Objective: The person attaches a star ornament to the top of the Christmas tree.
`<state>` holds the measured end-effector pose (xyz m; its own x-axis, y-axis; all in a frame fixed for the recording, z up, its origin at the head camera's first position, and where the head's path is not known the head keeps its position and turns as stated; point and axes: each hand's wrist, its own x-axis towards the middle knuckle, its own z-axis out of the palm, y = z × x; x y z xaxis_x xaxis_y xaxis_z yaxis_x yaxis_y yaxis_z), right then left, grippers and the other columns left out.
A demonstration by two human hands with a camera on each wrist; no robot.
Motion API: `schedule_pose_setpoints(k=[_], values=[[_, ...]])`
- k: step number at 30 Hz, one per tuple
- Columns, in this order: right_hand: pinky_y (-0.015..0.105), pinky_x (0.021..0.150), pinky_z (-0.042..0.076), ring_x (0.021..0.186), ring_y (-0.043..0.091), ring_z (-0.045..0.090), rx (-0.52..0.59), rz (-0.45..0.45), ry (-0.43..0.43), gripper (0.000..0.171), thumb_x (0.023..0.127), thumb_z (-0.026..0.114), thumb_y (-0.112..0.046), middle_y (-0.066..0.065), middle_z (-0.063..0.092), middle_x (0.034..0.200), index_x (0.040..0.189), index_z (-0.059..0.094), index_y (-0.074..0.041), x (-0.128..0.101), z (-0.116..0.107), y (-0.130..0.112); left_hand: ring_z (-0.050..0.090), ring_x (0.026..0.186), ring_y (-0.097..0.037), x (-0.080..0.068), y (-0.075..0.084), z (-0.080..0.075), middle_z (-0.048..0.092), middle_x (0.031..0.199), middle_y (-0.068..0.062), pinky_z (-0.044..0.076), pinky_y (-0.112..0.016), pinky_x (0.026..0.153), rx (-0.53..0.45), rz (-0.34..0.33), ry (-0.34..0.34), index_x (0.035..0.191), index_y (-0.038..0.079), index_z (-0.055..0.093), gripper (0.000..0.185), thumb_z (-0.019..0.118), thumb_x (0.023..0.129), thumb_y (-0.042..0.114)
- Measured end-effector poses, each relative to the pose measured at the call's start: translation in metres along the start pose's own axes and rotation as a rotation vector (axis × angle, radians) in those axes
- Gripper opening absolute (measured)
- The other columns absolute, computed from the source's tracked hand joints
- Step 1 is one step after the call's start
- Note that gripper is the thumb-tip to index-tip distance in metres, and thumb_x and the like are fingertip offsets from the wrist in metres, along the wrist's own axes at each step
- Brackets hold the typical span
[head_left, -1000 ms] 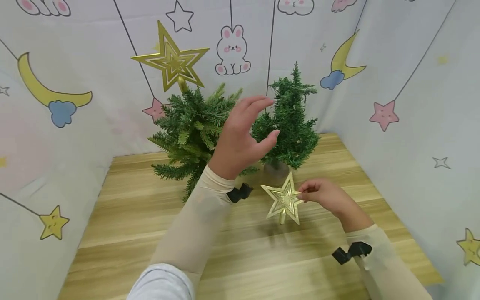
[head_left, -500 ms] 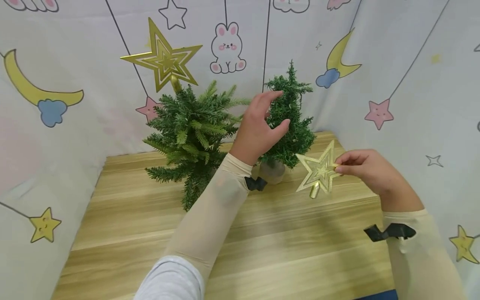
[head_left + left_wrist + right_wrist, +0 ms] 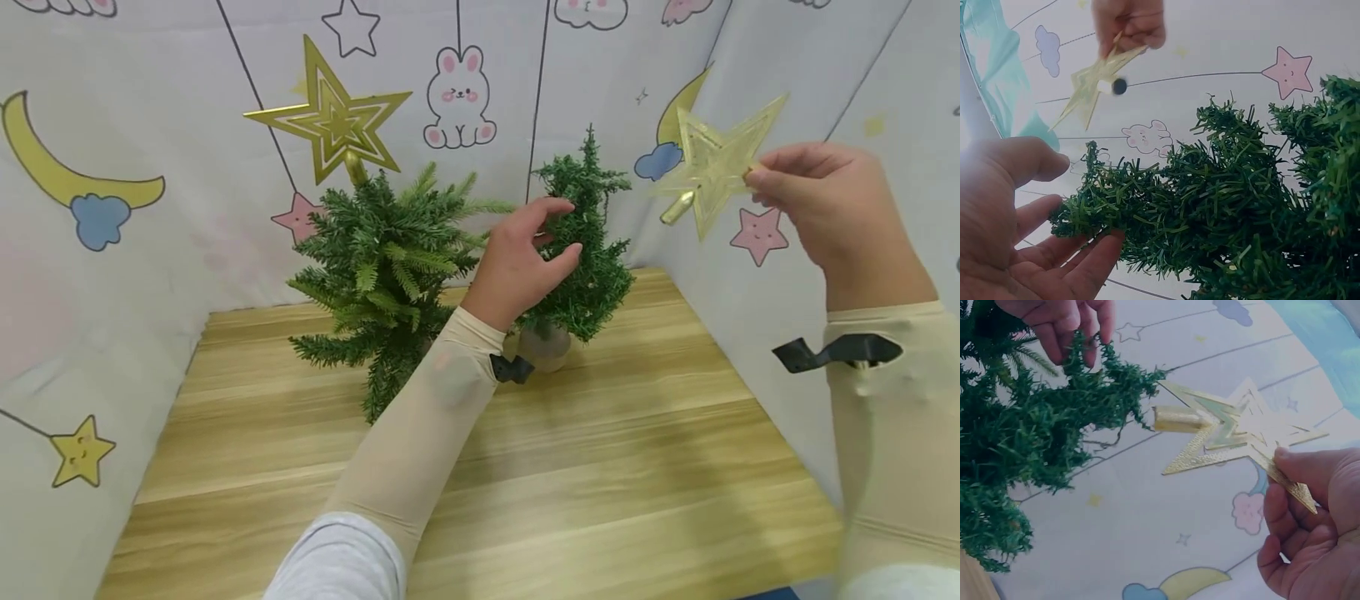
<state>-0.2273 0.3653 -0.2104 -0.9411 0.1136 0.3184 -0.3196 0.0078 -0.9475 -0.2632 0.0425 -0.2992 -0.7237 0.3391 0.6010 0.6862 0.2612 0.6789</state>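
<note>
My right hand pinches one point of a gold star tree topper between thumb and fingers, up in the air to the right of the smaller green Christmas tree. In the right wrist view the topper's hollow stem points toward the tree. My left hand is at the upper left side of that tree, thumb spread apart. In the left wrist view its fingers lie against the branches near the tip, loosely bent and not closed round them.
A fuller Christmas tree stands to the left, topped by another gold star. Both trees are on a wooden table. Curtains with printed rabbits, moons and stars surround it. A blue edge shows at the bottom right.
My right hand has lifted the star topper from low over the table, up and to the right. My left hand has moved right to the smaller tree's upper branches.
</note>
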Motion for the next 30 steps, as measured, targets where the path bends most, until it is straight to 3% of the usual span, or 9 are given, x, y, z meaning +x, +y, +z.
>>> schedule_pose_setpoints(k=[3,7,16,23,30], values=[[0.018,0.065,0.054,0.071,0.017,0.062,-0.05,0.018,0.074,0.022,0.076,0.081,0.0,0.007,0.072,0.083,0.093,0.072,0.008,0.014,0.008,-0.01,0.056,0.114,-0.007,0.0,-0.001,0.001,0.058,0.13,0.002,0.045,-0.017,0.094,0.004,-0.005,0.0,0.132,0.015,0.058,0.045,0.071,0.089,0.024],[0.019,0.064,0.053,0.071,0.017,0.062,-0.059,-0.002,0.098,0.023,0.074,0.083,-0.001,0.007,0.073,0.081,0.093,0.073,0.007,0.026,0.023,-0.019,0.055,0.116,-0.006,0.0,-0.003,0.002,0.059,0.13,0.001,0.046,-0.018,0.095,-0.014,0.013,-0.009,0.131,0.014,0.058,0.044,0.071,0.089,0.023],[0.021,0.067,0.05,0.07,0.021,0.059,-0.02,-0.182,0.083,0.031,0.071,0.086,-0.004,0.013,0.072,0.085,0.094,0.073,0.012,0.046,0.071,-0.039,0.058,0.114,-0.008,-0.002,-0.004,0.002,0.057,0.134,0.003,0.046,-0.02,0.096,0.002,0.008,-0.03,0.134,0.018,0.056,0.047,0.07,0.09,0.025],[0.023,0.079,0.048,0.079,0.019,0.061,-0.128,-0.232,0.102,0.027,0.075,0.083,-0.013,0.01,0.071,0.094,0.095,0.076,0.004,0.057,0.105,-0.054,0.057,0.114,-0.006,-0.003,-0.006,0.005,0.056,0.135,0.003,0.046,-0.02,0.096,0.009,0.001,-0.018,0.134,0.018,0.057,0.043,0.067,0.092,0.019],[0.022,0.082,0.046,0.083,0.013,0.06,-0.371,-0.318,0.062,0.017,0.084,0.075,-0.014,0.002,0.07,0.093,0.096,0.078,-0.004,0.061,0.128,-0.066,0.059,0.108,-0.001,-0.002,-0.009,0.005,0.058,0.133,0.004,0.048,-0.017,0.088,0.015,0.012,0.011,0.133,0.019,0.058,0.037,0.059,0.096,0.013]])
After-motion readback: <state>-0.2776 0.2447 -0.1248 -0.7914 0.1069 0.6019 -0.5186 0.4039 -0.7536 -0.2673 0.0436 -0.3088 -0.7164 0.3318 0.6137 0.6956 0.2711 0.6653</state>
